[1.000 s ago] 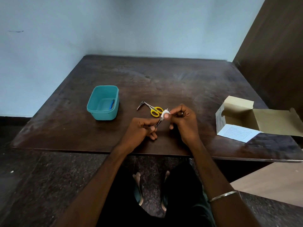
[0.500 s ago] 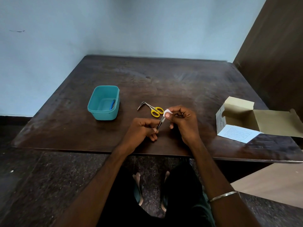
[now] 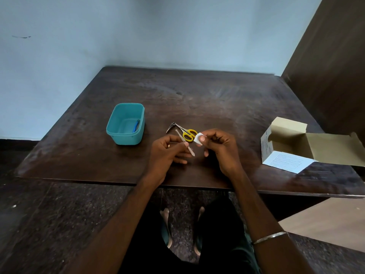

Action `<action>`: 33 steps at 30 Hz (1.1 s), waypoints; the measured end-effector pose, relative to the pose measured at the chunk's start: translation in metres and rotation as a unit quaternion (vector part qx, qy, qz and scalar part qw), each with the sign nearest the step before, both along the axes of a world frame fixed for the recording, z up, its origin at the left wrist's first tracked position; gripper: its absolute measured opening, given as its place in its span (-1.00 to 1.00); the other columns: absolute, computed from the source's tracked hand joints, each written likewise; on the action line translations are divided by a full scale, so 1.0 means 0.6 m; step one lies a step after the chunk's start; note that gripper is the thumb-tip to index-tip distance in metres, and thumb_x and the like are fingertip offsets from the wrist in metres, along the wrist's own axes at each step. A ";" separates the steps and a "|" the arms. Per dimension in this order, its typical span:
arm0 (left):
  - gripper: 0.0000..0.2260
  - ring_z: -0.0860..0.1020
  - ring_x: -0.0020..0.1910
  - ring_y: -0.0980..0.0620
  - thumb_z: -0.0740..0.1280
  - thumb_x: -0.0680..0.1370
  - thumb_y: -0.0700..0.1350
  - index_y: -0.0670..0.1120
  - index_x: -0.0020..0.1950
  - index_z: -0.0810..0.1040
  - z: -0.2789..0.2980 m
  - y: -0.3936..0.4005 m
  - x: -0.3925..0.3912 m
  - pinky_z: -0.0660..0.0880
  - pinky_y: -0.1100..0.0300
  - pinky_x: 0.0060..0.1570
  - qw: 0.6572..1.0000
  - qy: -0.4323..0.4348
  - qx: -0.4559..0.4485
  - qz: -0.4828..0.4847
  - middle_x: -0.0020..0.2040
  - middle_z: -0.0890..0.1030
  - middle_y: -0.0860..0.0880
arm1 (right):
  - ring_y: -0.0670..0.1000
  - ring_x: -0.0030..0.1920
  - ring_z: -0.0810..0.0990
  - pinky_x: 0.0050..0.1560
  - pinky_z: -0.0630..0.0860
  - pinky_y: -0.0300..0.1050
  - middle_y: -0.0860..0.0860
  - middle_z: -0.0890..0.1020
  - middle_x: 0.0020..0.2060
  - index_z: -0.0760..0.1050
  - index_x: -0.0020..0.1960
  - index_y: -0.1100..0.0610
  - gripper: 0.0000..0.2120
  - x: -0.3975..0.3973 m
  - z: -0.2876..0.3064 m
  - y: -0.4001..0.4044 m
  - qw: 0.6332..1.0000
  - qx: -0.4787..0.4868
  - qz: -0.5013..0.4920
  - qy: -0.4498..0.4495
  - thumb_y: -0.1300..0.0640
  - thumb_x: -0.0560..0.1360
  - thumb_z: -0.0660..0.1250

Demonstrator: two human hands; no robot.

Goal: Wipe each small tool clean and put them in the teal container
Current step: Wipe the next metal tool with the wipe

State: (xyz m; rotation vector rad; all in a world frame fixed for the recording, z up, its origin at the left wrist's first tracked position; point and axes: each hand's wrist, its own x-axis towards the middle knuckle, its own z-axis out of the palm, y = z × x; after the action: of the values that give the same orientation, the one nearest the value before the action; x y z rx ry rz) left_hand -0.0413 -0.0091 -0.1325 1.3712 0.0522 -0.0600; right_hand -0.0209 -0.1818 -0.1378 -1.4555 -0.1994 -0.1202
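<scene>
While left hand [image 3: 167,150] pinches slim metal tool [image 3: 185,142], right hand [image 3: 216,147] pinches white wipe [image 3: 198,138].

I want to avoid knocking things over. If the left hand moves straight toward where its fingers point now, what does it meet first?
Probably the right hand and its white wipe. The left hand, holding a thin metal tool, points rightward at them. Depth is unclear.

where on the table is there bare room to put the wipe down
Bare wood lies between the right hand and the cardboard box, and across the far half. It is crowded by the scissors and teal container.
</scene>
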 end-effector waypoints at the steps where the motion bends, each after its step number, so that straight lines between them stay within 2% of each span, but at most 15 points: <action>1: -0.94 0.70 -0.27 -0.11 0.42 0.51 -0.27 -0.22 -0.04 0.58 0.000 0.000 0.000 0.62 0.16 -0.38 1.000 0.000 -0.011 0.015 -0.19 0.71 -0.22 | 0.01 -0.44 0.47 -0.43 0.42 -0.16 0.23 0.66 -0.26 0.64 -0.10 0.30 -0.97 -0.001 0.000 0.001 1.000 -0.013 0.012 0.000 0.35 0.48 0.42; 4: -0.94 0.71 -0.21 -0.12 0.44 0.50 -0.26 -0.20 -0.06 0.60 -0.003 0.001 0.001 0.64 0.12 -0.31 0.999 -0.006 -0.012 0.040 -0.16 0.71 -0.19 | 0.00 -0.43 0.45 -0.40 0.38 -0.17 0.32 0.65 -0.22 0.66 -0.12 0.31 -0.96 -0.002 -0.002 0.006 0.997 -0.073 0.037 0.000 0.35 0.44 0.47; 8: -0.93 0.67 -0.19 -0.05 0.47 0.48 -0.22 -0.18 -0.06 0.66 -0.009 0.004 0.001 0.63 0.12 -0.27 0.999 -0.023 0.014 0.032 -0.16 0.70 -0.14 | -0.06 -0.44 0.44 -0.43 0.38 -0.23 0.30 0.63 -0.27 0.64 -0.13 0.31 -0.93 0.002 -0.005 0.010 0.994 -0.107 0.030 0.002 0.33 0.41 0.51; 11: -0.91 0.67 -0.19 -0.02 0.48 0.47 -0.22 -0.19 -0.05 0.66 -0.008 0.005 0.000 0.63 0.12 -0.25 0.999 -0.025 0.017 0.026 -0.17 0.70 -0.12 | -0.06 -0.41 0.44 -0.43 0.40 -0.19 0.11 0.57 -0.32 0.55 -0.15 0.25 -0.83 0.003 -0.008 0.010 0.994 -0.111 0.023 -0.012 0.33 0.38 0.54; 13: -0.91 0.67 -0.19 -0.01 0.48 0.47 -0.22 -0.20 -0.05 0.66 -0.008 0.005 0.000 0.63 0.11 -0.24 0.999 -0.028 0.018 0.024 -0.17 0.70 -0.11 | -0.01 -0.35 0.46 -0.36 0.42 -0.09 0.04 0.56 -0.30 0.51 -0.17 0.15 -0.77 0.005 -0.012 0.010 0.992 -0.124 0.010 -0.029 0.30 0.37 0.56; 16: -0.91 0.68 -0.18 -0.02 0.48 0.47 -0.24 -0.21 -0.07 0.63 -0.008 0.003 0.001 0.63 0.13 -0.26 0.999 -0.030 0.010 0.031 -0.17 0.70 -0.14 | 0.05 -0.25 0.53 -0.24 0.45 -0.06 0.09 0.62 -0.22 0.62 -0.17 0.14 -0.87 0.009 -0.016 0.010 0.983 -0.171 -0.007 -0.067 0.26 0.38 0.55; 20: -0.87 0.69 -0.17 -0.07 0.47 0.47 -0.25 -0.26 -0.03 0.62 -0.009 0.003 0.002 0.62 0.13 -0.27 0.999 -0.032 0.002 0.037 -0.14 0.70 -0.21 | 0.03 -0.15 0.57 -0.15 0.46 -0.25 0.08 0.64 -0.17 0.71 -0.05 0.16 -0.89 0.006 -0.016 0.012 0.974 -0.208 -0.009 -0.094 0.22 0.42 0.52; 25: -0.88 0.69 -0.13 -0.10 0.47 0.48 -0.24 -0.23 -0.03 0.62 -0.012 0.005 0.001 0.62 0.12 -0.25 0.999 -0.039 -0.002 0.035 -0.12 0.70 -0.21 | -0.04 -0.13 0.60 -0.11 0.51 -0.22 0.06 0.66 -0.13 0.71 -0.04 0.14 -0.87 0.005 -0.016 0.013 0.966 -0.238 -0.011 -0.105 0.22 0.41 0.53; 29: -0.83 0.68 -0.11 -0.08 0.47 0.49 -0.19 -0.25 0.01 0.64 -0.012 0.006 0.001 0.62 0.11 -0.23 0.998 -0.043 0.007 0.034 -0.09 0.69 -0.22 | -0.15 -0.16 0.55 -0.12 0.41 -0.33 -0.03 0.64 -0.16 0.69 -0.09 0.12 -0.95 0.006 -0.017 0.011 0.953 -0.277 -0.010 -0.121 0.19 0.45 0.51; 33: -0.86 0.67 -0.14 -0.03 0.43 0.52 -0.19 -0.22 0.03 0.65 -0.012 0.005 0.000 0.62 0.11 -0.25 0.998 -0.049 0.007 0.042 -0.11 0.70 -0.17 | -0.15 -0.18 0.53 -0.12 0.38 -0.34 -0.12 0.59 -0.21 0.67 -0.11 0.09 -0.97 0.009 -0.020 0.011 0.949 -0.291 -0.006 -0.117 0.17 0.46 0.50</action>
State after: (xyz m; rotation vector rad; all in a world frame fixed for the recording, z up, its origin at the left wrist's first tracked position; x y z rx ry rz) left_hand -0.0414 -0.0064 -0.1395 1.3830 0.0273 0.0775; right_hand -0.0156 -0.1749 -0.1499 -2.0324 -0.4481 -0.2594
